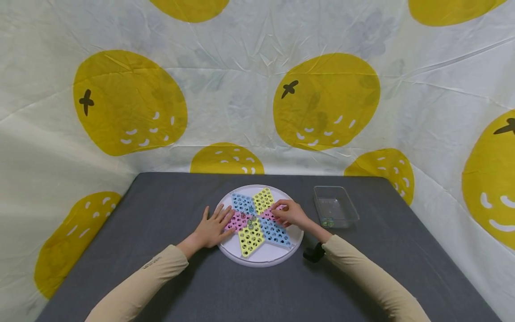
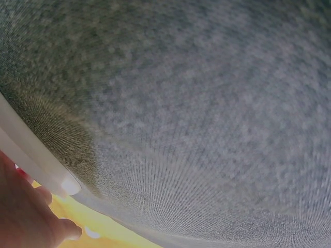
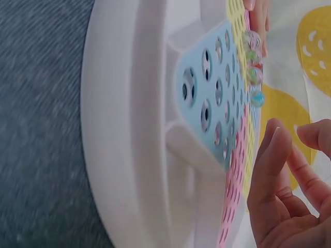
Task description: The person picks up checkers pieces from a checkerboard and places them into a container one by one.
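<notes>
A round white Chinese checkers board with a pink, yellow and blue star of holes lies on the table. My left hand rests with spread fingers on its left side, over a pink section. Above the right pink section is my right hand, fingers bent. In the right wrist view, the right hand's thumb and forefinger stand apart, with nothing visible between them. Several clear marbles with coloured swirls sit near the star's middle, one of them a blue marble.
To the board's right stands a clear rectangular container, with a few greenish marbles in its near left corner. A dark grey cloth covers the table. Behind it hangs a white curtain printed with yellow fruit.
</notes>
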Available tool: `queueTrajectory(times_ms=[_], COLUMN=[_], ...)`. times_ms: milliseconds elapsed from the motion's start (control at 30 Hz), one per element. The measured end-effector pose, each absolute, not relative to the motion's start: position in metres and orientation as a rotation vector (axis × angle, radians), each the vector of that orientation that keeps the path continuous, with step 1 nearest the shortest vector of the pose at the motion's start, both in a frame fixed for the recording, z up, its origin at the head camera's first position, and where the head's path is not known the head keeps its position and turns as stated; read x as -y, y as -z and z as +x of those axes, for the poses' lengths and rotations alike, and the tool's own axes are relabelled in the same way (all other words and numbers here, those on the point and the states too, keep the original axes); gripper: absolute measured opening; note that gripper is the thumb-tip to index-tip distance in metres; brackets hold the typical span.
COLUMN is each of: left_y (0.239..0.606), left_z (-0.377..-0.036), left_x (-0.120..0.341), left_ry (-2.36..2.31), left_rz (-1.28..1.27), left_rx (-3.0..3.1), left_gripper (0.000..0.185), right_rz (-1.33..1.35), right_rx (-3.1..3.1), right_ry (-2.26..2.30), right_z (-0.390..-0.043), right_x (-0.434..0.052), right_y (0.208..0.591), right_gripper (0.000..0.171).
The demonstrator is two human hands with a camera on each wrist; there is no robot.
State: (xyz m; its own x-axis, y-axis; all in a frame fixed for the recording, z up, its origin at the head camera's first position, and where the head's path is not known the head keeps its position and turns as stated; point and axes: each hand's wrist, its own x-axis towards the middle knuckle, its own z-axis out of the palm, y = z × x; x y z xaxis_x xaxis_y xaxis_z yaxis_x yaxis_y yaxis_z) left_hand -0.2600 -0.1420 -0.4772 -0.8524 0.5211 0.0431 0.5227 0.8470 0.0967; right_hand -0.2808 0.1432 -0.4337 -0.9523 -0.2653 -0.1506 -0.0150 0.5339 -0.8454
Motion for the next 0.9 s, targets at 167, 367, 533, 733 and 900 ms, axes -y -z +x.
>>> queueTrajectory(times_ms=[167,367,533,733,900], left_y=[0.471,0.471,0.471,0.473,0.472], left_z=[-0.257,-0.257,-0.256,-0.257,-0.257], left_x=[0.140,0.141,0.141,0.141,0.140], left_ry=[0.065,0.077,0.099,0.096,0.077], left_rz=[-0.839,-0.846,-0.855,-0.850,-0.840], left_rx=[3.030,3.017,3.010,3.009,3.021], left_gripper=[0.063,0.063,0.063,0.063,0.063], right_rz=[-0.228,-0.262,-0.284,-0.278,-0.273], right_rx=[-2.496,-2.441,-2.443,-2.459,-2.473], right_ry=[1.382,1.412,1.402,1.365,1.321], right_z=[-0.281,-0.282,-0.282,-0.283,-0.284], right_x=[-0.133,-0.123,-0.116,-0.108,-0.104], right_y=[0.433,0.437,0.440,0.443,0.446], right_gripper=[0.019,0.019,0.018,0.018,0.021])
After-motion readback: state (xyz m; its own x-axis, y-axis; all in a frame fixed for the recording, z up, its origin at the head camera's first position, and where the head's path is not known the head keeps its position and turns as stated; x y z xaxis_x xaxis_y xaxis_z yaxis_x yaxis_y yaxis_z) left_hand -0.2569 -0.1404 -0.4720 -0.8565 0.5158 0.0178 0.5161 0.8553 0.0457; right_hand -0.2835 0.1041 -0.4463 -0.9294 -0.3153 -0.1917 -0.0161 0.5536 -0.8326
